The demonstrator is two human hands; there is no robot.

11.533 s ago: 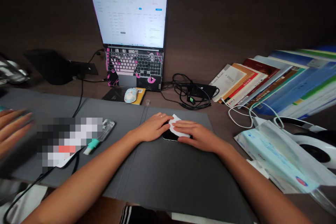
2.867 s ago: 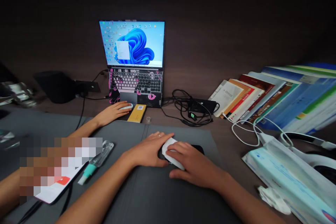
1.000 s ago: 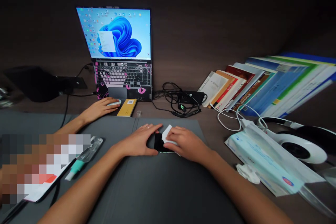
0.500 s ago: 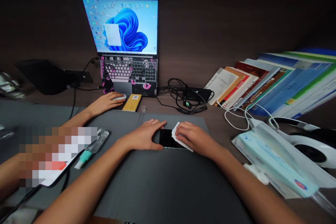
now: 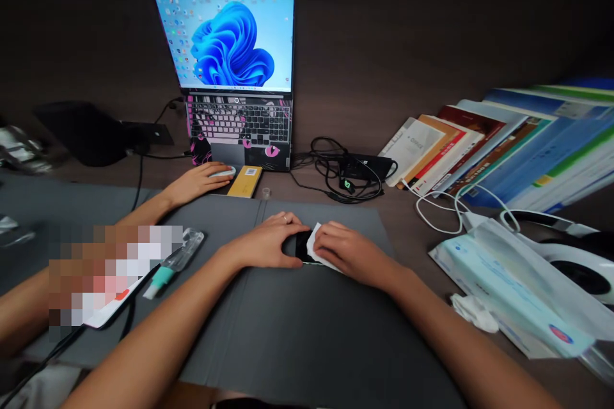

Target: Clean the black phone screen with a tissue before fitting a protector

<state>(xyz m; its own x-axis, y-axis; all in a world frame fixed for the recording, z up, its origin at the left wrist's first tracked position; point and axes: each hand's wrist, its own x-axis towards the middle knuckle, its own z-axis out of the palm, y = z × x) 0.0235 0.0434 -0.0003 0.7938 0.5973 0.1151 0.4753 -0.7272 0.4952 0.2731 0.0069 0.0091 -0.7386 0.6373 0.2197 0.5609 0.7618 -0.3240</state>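
Observation:
A black-screened phone (image 5: 302, 248) lies flat on the grey desk mat, partly covered by both hands. My left hand (image 5: 273, 243) grips its left end, thumb at the near edge and fingers at the far edge. In my right hand (image 5: 348, 249) is a folded white tissue (image 5: 314, 244), pressed by the fingertips onto the screen. The phone's right end is hidden under the tissue and my right hand.
Another person's hand (image 5: 199, 182) rests on a mouse (image 5: 223, 172) beside a yellow box (image 5: 245, 181). A laptop (image 5: 240, 121) stands behind. At right are a tissue pack (image 5: 513, 294), crumpled tissue (image 5: 474, 313), headphones (image 5: 575, 268) and books (image 5: 446, 147). A clear bottle (image 5: 185, 252) lies left.
My right hand and the tissue have slid left along the screen, closer to my left hand, which still holds the phone. A small window on the laptop screen has vanished.

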